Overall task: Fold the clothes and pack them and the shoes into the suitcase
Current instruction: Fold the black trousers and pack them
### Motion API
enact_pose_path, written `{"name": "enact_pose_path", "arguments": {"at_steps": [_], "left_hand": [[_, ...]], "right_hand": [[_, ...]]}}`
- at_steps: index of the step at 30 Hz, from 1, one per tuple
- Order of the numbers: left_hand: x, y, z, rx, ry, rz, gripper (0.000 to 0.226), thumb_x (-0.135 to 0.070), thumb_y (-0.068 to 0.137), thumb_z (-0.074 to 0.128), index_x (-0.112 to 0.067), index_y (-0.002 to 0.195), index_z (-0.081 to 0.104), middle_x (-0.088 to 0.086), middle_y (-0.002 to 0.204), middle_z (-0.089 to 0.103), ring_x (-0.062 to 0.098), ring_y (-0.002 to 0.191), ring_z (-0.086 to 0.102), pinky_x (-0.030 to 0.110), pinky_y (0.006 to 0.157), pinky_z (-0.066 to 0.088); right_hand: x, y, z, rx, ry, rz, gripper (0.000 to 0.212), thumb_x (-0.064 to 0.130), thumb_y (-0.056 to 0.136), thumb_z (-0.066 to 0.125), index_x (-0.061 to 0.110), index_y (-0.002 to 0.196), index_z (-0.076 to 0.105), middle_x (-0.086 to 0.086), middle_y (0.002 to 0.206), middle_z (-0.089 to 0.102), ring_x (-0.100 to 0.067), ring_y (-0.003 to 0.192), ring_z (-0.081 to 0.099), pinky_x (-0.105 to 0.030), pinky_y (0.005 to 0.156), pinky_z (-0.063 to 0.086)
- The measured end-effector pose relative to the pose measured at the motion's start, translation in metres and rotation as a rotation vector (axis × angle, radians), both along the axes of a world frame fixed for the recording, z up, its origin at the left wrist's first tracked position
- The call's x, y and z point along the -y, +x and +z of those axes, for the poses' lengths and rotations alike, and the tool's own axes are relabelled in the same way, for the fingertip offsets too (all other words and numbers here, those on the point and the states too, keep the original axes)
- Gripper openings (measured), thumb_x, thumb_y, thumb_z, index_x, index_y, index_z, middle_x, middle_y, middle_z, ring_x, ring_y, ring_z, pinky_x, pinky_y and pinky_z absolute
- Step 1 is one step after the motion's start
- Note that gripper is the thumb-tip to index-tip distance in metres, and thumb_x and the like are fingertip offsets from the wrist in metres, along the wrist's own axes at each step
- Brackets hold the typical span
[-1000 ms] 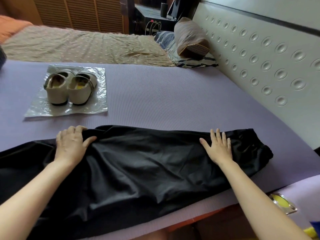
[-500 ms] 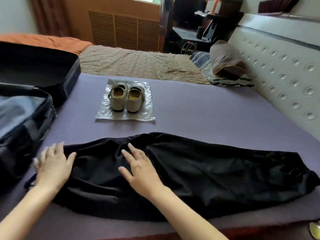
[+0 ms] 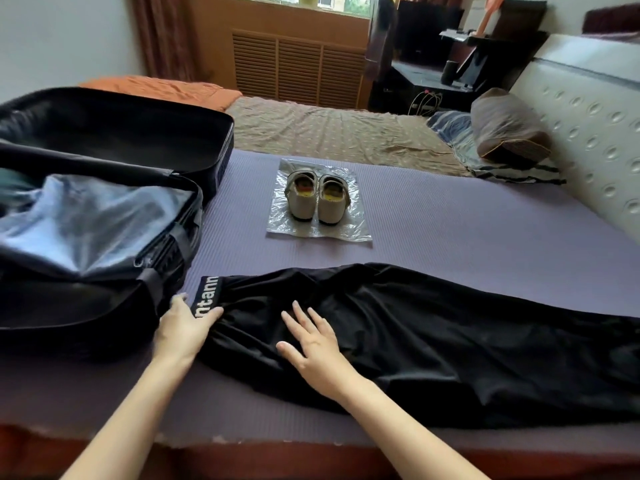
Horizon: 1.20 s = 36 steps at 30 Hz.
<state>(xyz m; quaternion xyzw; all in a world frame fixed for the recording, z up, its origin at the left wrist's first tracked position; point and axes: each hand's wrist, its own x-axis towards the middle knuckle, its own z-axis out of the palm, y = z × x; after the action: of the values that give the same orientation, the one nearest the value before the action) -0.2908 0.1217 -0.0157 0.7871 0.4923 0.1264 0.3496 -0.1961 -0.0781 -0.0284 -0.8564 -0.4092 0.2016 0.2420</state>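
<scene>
Left hand point(image 3: 183, 329) pinches black trousers point(image 3: 433, 334) at waistband point(image 3: 207, 296); right hand point(image 3: 317, 344) flat on them

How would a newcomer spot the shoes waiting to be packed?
Start at the wide purple ribbed mat. Near its middle, right of the open black suitcase, lies a crinkled clear plastic sheet. The pair of cream strapped shoes stands on it, pale where the suitcase and the long black trousers are dark.
</scene>
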Motion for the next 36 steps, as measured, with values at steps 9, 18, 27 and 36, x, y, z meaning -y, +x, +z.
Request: {"name": "enact_pose_path", "arguments": {"at_steps": [9,18,27,36], "left_hand": [[-0.008,-0.003,0.005,0.130,-0.112,-0.068,0.027,-0.032,0.077,0.075,-0.012,0.092,0.065,0.012,0.091,0.070,0.033,0.089,0.064,0.039,0.080,0.052],[0.009,0.002,0.026,0.484,-0.364,-0.110,0.064,-0.023,0.065,0.085,-0.007,0.122,0.060,0.003,0.112,0.064,0.019,0.108,0.059,0.032,0.099,0.042],[0.025,0.004,0.020,0.648,-0.339,0.088,0.049,-0.013,0.063,0.085,-0.015,0.107,0.064,0.016,0.116,0.062,0.029,0.106,0.061,0.043,0.096,0.048],[0.030,-0.008,0.013,0.979,-0.815,0.526,0.078,0.010,0.076,0.069,-0.009,0.143,0.032,0.014,0.110,0.057,0.021,0.090,0.059,0.031,0.077,0.050]], "right_hand": [[-0.005,-0.008,-0.006,-0.061,0.057,-0.052,0.050,0.039,0.101,0.040,0.026,0.148,0.031,0.010,0.159,0.013,-0.013,0.147,-0.007,-0.031,0.115,-0.011],[-0.016,0.007,0.060,-0.479,0.572,-0.336,0.027,0.024,0.099,0.047,0.018,0.121,0.061,0.006,0.110,0.065,-0.011,0.096,0.064,-0.014,0.078,0.046],[-0.031,-0.002,0.058,-0.538,0.436,-0.293,0.031,0.025,0.101,0.043,0.016,0.125,0.058,0.005,0.118,0.060,-0.014,0.103,0.061,-0.018,0.074,0.047],[-0.043,-0.021,0.011,-0.299,0.182,-0.094,0.037,0.031,0.098,0.048,0.018,0.132,0.056,0.001,0.137,0.054,-0.009,0.130,0.045,-0.026,0.112,0.029]]}}
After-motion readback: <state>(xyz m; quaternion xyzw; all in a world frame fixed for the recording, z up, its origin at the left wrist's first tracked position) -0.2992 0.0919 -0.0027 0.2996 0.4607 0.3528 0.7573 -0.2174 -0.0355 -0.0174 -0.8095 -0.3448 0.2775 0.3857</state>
